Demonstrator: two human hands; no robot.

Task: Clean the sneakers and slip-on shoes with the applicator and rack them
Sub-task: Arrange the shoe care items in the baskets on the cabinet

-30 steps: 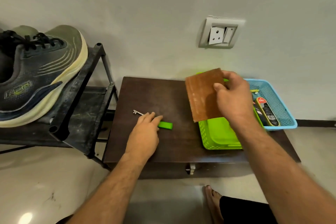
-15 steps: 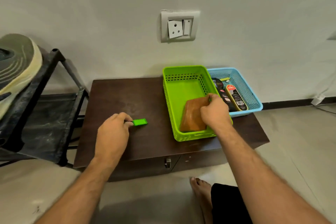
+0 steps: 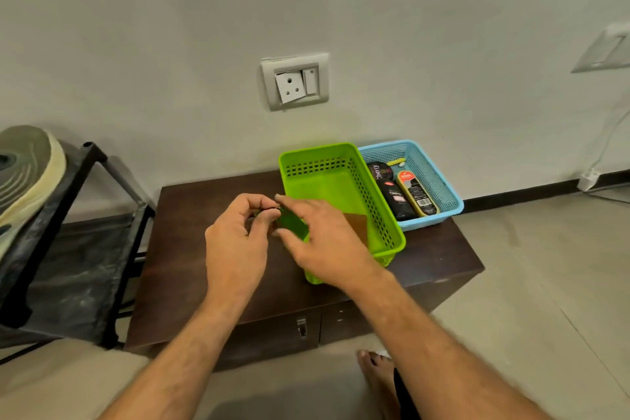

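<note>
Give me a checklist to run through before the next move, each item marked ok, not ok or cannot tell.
1. Left hand holds the green tag: ok, fingertips pinch its top end.
2. Right hand has its grip on the tag: cannot tell, its fingers lie straight against it.
3. Brown cloth put away: ok, it lies in the green basket.
4. Polish products at hand: ok, the black bottle and the applicator lie in the blue basket.
5. Sneaker racked: ok, it sits on the black rack.
6. Slip-on shoes located: cannot tell, none in view.
</note>
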